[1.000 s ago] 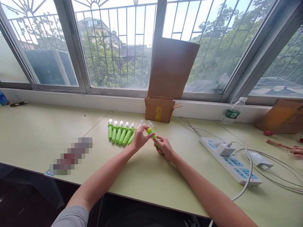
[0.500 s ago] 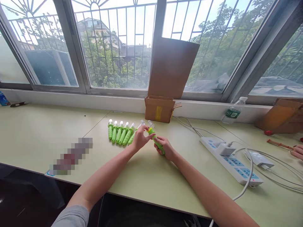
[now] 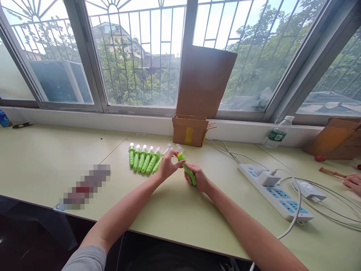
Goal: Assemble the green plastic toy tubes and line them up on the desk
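A green ribbed handle (image 3: pixel 192 175) with a yellow ring and a clear tip at its upper end is tilted between both my hands. My right hand (image 3: pixel 199 177) is wrapped round its lower part. My left hand (image 3: pixel 167 165) pinches its upper end near the yellow ring with thumb and fingers. Just left of my hands, several similar green handles (image 3: pixel 146 163) lie side by side, their white or clear tips towards the window. My left hand partly covers the nearest of them.
A cardboard box (image 3: pixel 186 131) stands behind my hands. To the right lie a white power strip (image 3: pixel 278 195), cables, a white adapter (image 3: pixel 308 190) and a plastic bottle (image 3: pixel 278 133). Another person's hand (image 3: pixel 352 183) touches a brown stick (image 3: pixel 332 173). A blurred-out item (image 3: pixel 86 186) lies left.
My hands and the green handle stay almost in place, with only a slight shift of the right hand. The other person's hand has moved slightly left along the stick.
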`<state>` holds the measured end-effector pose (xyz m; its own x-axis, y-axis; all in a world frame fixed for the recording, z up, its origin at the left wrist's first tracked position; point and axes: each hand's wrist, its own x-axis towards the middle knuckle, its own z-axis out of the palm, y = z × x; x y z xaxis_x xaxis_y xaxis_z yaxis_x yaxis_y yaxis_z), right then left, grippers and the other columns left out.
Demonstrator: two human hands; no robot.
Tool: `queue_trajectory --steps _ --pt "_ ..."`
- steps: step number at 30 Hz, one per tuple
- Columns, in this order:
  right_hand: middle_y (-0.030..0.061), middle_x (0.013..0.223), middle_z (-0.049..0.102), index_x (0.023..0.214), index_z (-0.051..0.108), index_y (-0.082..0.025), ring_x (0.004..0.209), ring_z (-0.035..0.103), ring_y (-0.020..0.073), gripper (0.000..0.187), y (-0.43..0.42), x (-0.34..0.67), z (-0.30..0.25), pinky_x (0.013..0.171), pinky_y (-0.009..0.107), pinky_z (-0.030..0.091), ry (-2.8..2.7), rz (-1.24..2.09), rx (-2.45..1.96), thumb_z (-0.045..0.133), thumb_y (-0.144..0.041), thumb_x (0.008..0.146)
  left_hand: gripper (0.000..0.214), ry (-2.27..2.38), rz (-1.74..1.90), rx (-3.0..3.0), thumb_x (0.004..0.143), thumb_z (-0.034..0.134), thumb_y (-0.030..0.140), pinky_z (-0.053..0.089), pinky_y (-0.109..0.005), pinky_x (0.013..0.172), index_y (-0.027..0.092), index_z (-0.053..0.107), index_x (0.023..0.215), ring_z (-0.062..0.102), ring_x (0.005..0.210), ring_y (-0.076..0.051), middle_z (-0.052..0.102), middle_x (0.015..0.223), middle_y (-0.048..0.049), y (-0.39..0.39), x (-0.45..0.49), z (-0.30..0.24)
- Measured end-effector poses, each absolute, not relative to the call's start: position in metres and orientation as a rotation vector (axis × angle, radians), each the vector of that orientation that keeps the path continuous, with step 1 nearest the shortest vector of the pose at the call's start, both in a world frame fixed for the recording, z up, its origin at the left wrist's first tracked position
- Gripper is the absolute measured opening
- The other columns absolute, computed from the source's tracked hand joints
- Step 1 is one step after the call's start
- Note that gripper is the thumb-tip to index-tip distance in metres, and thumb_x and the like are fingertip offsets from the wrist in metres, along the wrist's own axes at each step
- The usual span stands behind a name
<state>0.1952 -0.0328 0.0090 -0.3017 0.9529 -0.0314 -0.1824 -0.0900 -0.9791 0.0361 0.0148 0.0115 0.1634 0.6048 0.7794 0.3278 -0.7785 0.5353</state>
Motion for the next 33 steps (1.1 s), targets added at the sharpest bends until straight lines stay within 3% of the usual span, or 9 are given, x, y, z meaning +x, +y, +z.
queue_trajectory --steps 12,18,26,33 --pt "-0.0038 0.046 0.051 0.095 0.060 -0.017 0.033 0.036 0.0081 0.040 -0.0321 0.1957 0.0079 0.034 0.021 0.025 -1.354 1.492 -1.025 0.053 -0.052 0.077 0.029 0.953 1.641 2.034 0.073 0.069 0.038 0.052 -0.041 0.083 0.019 0.048 0.082 0.065 0.087 -0.020 0.067 0.100 -0.0078 0.0064 0.0399 0.0093" --pt "-0.0045 0.052 0.055 0.088 0.055 -0.019 0.031 0.036 0.0056 0.037 -0.0330 0.1917 0.0042 0.032 0.019 0.023 -1.388 1.327 -1.066 0.063 -0.051 0.070 0.030 1.006 1.651 2.044 0.071 0.070 0.039 0.054 -0.039 0.079 0.019 0.049 0.082 0.066 0.083 -0.019 0.067 0.098 -0.0063 0.0089 0.0398 0.0065" --pt "-0.0047 0.045 0.052 0.085 0.055 -0.018 0.029 0.034 0.0060 0.038 -0.0303 0.1946 0.0038 0.030 0.019 0.021 -1.332 1.420 -1.085 0.062 -0.052 0.069 0.034 0.955 1.691 2.077 0.069 0.072 0.043 0.057 -0.037 0.074 0.018 0.051 0.081 0.066 0.077 -0.017 0.067 0.085 -0.0043 0.0129 0.0398 0.0079" --pt "-0.0042 0.046 0.052 0.085 0.055 -0.018 0.028 0.033 0.0064 0.035 -0.0310 0.1984 0.0071 0.030 0.020 0.022 -1.303 1.491 -1.029 0.060 -0.050 0.072 0.035 0.879 1.686 2.113 0.068 0.072 0.042 0.058 -0.036 0.073 0.017 0.051 0.082 0.067 0.077 -0.016 0.067 0.088 -0.0047 0.0126 0.0401 0.0098"
